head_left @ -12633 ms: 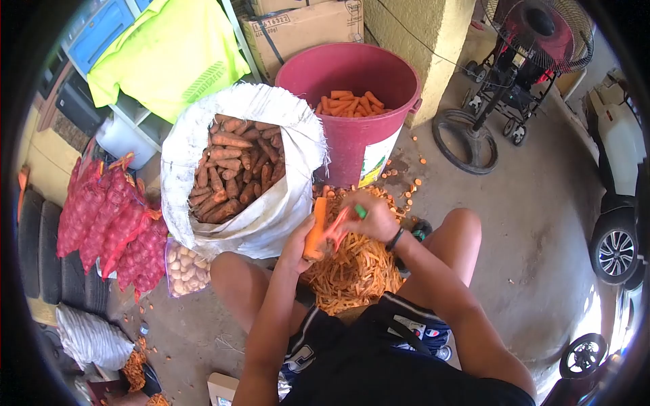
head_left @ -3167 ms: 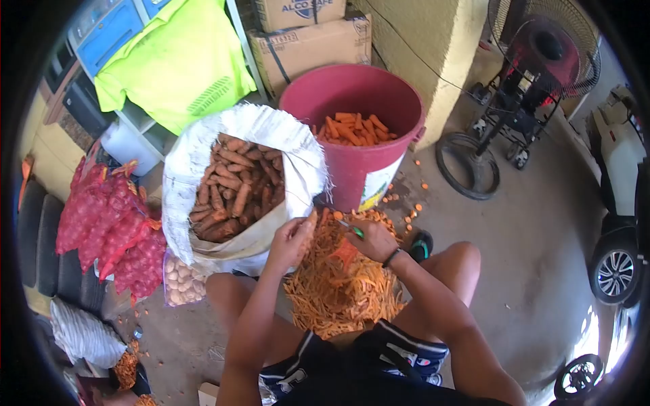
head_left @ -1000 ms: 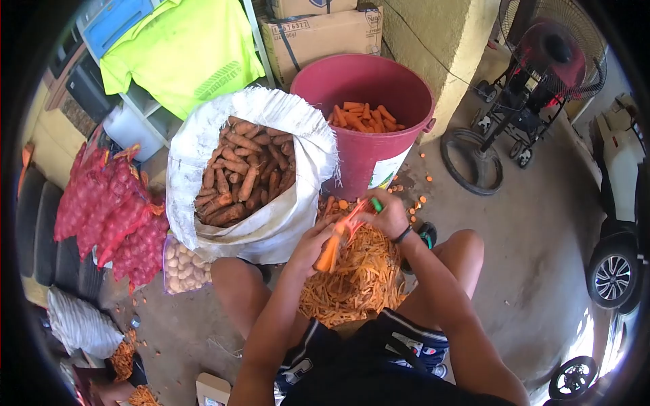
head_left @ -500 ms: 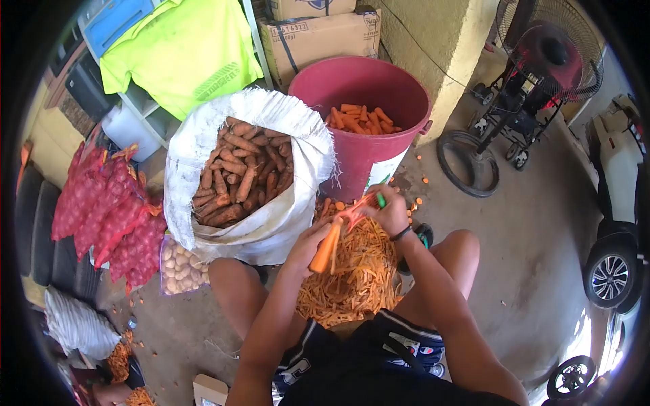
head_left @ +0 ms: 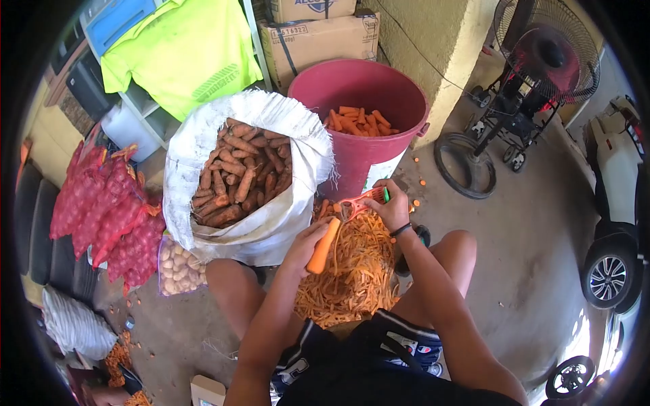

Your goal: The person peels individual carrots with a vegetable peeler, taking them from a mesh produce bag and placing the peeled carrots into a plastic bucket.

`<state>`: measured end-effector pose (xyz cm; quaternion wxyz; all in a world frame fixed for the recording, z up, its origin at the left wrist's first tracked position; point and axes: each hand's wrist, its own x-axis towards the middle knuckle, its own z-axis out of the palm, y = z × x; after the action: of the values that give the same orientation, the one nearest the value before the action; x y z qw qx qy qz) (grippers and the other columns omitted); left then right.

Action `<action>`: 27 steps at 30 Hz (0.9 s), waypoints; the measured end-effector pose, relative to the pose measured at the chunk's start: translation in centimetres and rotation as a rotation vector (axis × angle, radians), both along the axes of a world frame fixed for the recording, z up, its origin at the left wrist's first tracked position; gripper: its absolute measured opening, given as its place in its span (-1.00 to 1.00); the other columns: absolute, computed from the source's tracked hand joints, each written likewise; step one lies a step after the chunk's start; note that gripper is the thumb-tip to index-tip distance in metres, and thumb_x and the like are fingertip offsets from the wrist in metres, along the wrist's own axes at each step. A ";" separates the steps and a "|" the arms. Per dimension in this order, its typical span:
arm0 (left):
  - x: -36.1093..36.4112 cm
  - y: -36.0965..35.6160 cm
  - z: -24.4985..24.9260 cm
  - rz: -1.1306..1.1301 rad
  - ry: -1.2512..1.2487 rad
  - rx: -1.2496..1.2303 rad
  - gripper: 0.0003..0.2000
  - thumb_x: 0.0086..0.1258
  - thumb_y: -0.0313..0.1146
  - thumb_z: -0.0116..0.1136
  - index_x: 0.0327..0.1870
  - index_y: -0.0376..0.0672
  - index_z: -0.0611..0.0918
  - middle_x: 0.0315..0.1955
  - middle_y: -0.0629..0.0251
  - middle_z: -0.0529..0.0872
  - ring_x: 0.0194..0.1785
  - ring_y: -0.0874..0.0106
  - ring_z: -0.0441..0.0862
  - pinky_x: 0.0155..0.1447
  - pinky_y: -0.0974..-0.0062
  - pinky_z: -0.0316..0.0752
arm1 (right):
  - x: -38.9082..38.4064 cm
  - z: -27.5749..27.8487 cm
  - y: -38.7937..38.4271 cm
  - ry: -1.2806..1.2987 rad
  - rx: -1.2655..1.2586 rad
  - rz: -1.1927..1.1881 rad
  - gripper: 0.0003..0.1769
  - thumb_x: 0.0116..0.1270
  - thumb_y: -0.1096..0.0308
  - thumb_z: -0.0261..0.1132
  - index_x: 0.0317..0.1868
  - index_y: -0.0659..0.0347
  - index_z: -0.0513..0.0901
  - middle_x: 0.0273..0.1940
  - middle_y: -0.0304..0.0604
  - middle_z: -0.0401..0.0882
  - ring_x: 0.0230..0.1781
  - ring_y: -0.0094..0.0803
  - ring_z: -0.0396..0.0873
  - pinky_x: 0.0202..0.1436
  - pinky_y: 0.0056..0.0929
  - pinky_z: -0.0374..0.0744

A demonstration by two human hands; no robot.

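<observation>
Between my bare knees [head_left: 458,245] lies a loose heap of orange peelings [head_left: 349,277], and both my hands are at work just above it. My left hand [head_left: 303,250] is closed around a carrot [head_left: 323,249], its bright orange side showing, held aslant with the upper end pointing away from me. My right hand [head_left: 393,206] grips an orange-red peeler [head_left: 359,203], its head close by the carrot's upper end; whether the two touch, I can't tell. Something green [head_left: 386,194] shows at those same fingers, too small to make out, and a dark band [head_left: 401,230] circles that wrist. Ahead of me to the left, a white woven sack [head_left: 247,245] stands with its mouth rolled open, filled with brownish, unpeeled carrots [head_left: 240,169]. Just beside it, on the right, is a deep maroon tub [head_left: 355,159] holding peeled carrots [head_left: 359,123], with small orange slices [head_left: 422,182] scattered on the floor near its base. Off to my left sit red net bags [head_left: 101,210] and, next to the sack, a smaller bag of pale, roundish pieces [head_left: 179,267]. Well apart on my right stands a fan [head_left: 547,51].
</observation>
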<state>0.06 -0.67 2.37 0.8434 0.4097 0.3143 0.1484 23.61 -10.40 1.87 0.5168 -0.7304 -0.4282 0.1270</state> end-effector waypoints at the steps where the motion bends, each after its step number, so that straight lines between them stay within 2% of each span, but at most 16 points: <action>1: 0.0 0.5 -0.8 -0.016 -0.063 -0.057 -0.60 0.63 -0.25 0.06 0.39 -0.21 0.51 0.01 0.22 0.70 -0.12 0.50 0.69 -0.08 0.58 0.63 | 0.4 0.3 0.1 0.052 -0.027 -0.032 -0.42 -0.02 0.23 0.71 -0.02 0.24 0.67 -0.17 -0.08 0.71 -0.22 -0.32 0.69 -0.12 -0.33 0.65; 3: -0.4 1.9 -3.2 -0.037 -0.189 -0.170 -0.61 0.63 -0.24 0.05 0.37 -0.22 0.52 0.00 0.20 0.71 -0.12 0.49 0.69 -0.07 0.57 0.63 | -1.6 -0.7 0.3 -0.073 0.120 0.118 -0.41 -0.03 0.22 0.71 -0.02 0.24 0.67 -0.17 -0.07 0.71 -0.23 -0.30 0.70 -0.14 -0.33 0.65; 4: 0.0 1.4 -1.9 0.009 -0.185 -0.169 -0.61 0.64 -0.23 0.05 0.36 -0.23 0.53 -0.01 0.19 0.71 -0.12 0.49 0.70 -0.07 0.56 0.64 | -3.1 -0.9 0.2 -0.132 0.188 0.199 -0.40 -0.03 0.21 0.72 -0.02 0.24 0.67 -0.17 -0.07 0.71 -0.23 -0.29 0.70 -0.15 -0.33 0.65; 6: 0.6 0.2 0.2 0.099 -0.165 -0.167 -0.61 0.64 -0.23 0.05 0.34 -0.24 0.54 -0.02 0.18 0.71 -0.13 0.47 0.70 -0.06 0.54 0.65 | -5.5 -0.2 -0.6 -0.137 0.131 0.349 -0.41 -0.03 0.20 0.72 -0.03 0.23 0.66 -0.17 -0.06 0.71 -0.23 -0.27 0.70 -0.16 -0.33 0.65; 7: 0.3 0.8 -1.3 0.018 -0.178 -0.133 -0.61 0.64 -0.23 0.05 0.34 -0.26 0.54 -0.02 0.18 0.72 -0.10 0.46 0.71 -0.04 0.52 0.66 | -6.4 0.2 -0.8 -0.133 0.104 0.421 -0.41 -0.03 0.20 0.72 -0.03 0.23 0.66 -0.17 -0.06 0.71 -0.23 -0.26 0.70 -0.16 -0.33 0.65; 11: 0.1 0.3 -0.9 0.005 -0.003 -0.027 -0.61 0.63 -0.24 0.05 0.34 -0.26 0.55 -0.10 0.23 0.72 -0.20 0.48 0.71 -0.14 0.52 0.66 | -2.2 -0.3 0.1 -0.206 0.091 0.062 -0.46 -0.01 0.24 0.71 -0.07 0.25 0.66 -0.25 -0.07 0.72 -0.28 -0.26 0.70 -0.18 -0.33 0.66; 14: -0.3 0.8 -1.0 -0.025 -0.034 -0.033 -0.60 0.63 -0.24 0.04 0.34 -0.27 0.53 -0.12 0.24 0.72 -0.21 0.48 0.71 -0.16 0.51 0.66 | -0.4 0.2 0.1 -0.002 0.061 -0.064 -0.47 0.00 0.24 0.70 -0.09 0.27 0.67 -0.26 -0.08 0.74 -0.30 -0.30 0.70 -0.19 -0.33 0.66; 15: -0.1 1.2 -1.2 -0.022 -0.074 -0.058 -0.60 0.63 -0.24 0.05 0.35 -0.28 0.53 -0.12 0.23 0.72 -0.21 0.48 0.71 -0.17 0.52 0.65 | -0.8 0.0 -0.1 -0.050 0.107 -0.037 -0.46 -0.01 0.22 0.71 -0.10 0.28 0.67 -0.25 -0.07 0.74 -0.30 -0.33 0.70 -0.20 -0.33 0.66; 18: 0.3 1.2 -1.5 0.021 -0.147 -0.127 -0.58 0.63 -0.23 0.06 0.35 -0.30 0.51 -0.11 0.23 0.72 -0.23 0.50 0.70 -0.19 0.55 0.64 | -5.0 -0.8 -0.8 -0.195 0.249 0.254 -0.43 -0.04 0.21 0.73 -0.08 0.29 0.66 -0.25 -0.11 0.71 -0.28 -0.35 0.69 -0.14 -0.37 0.65; 20: 0.7 0.3 -0.1 0.077 -0.122 -0.144 -0.58 0.62 -0.23 0.06 0.35 -0.31 0.50 -0.11 0.24 0.72 -0.25 0.51 0.69 -0.21 0.58 0.63 | -5.6 0.0 -0.8 -0.247 0.222 0.304 -0.44 -0.04 0.21 0.72 -0.10 0.28 0.67 -0.28 -0.12 0.72 -0.31 -0.35 0.69 -0.19 -0.35 0.65; 21: 0.3 0.5 -1.2 0.022 -0.121 -0.086 -0.57 0.62 -0.22 0.07 0.36 -0.30 0.50 -0.13 0.26 0.72 -0.27 0.53 0.67 -0.24 0.60 0.61 | -6.0 0.1 -0.8 -0.266 0.207 0.324 -0.45 -0.04 0.21 0.72 -0.10 0.27 0.68 -0.30 -0.12 0.72 -0.32 -0.34 0.70 -0.22 -0.33 0.65; 24: -0.1 0.3 -0.7 -0.040 0.025 0.040 -0.58 0.62 -0.21 0.08 0.35 -0.27 0.51 -0.14 0.28 0.71 -0.25 0.52 0.68 -0.24 0.58 0.62 | -2.4 -0.2 0.0 -0.195 0.122 0.055 -0.44 -0.04 0.22 0.72 -0.07 0.26 0.67 -0.31 -0.12 0.69 -0.32 -0.32 0.69 -0.21 -0.32 0.65; 25: -0.1 -0.2 0.7 -0.010 0.025 0.002 -0.58 0.62 -0.20 0.09 0.35 -0.26 0.52 -0.14 0.30 0.70 -0.25 0.52 0.68 -0.25 0.56 0.62 | -1.6 -0.1 -0.1 -0.156 0.083 0.001 -0.44 -0.04 0.22 0.72 -0.07 0.25 0.67 -0.31 -0.12 0.69 -0.33 -0.31 0.69 -0.21 -0.32 0.65; 27: -0.3 0.4 -0.2 -0.012 0.016 -0.028 -0.58 0.61 -0.21 0.10 0.35 -0.27 0.52 -0.13 0.29 0.70 -0.24 0.53 0.68 -0.23 0.56 0.62 | -0.4 0.2 -0.1 -0.080 0.009 -0.103 -0.43 -0.03 0.23 0.72 -0.06 0.25 0.67 -0.30 -0.11 0.69 -0.33 -0.29 0.69 -0.21 -0.32 0.65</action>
<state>-0.26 -0.24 2.16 0.8473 0.4010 0.3207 0.1358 23.24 -10.50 2.11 0.5085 -0.7536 -0.4109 0.0687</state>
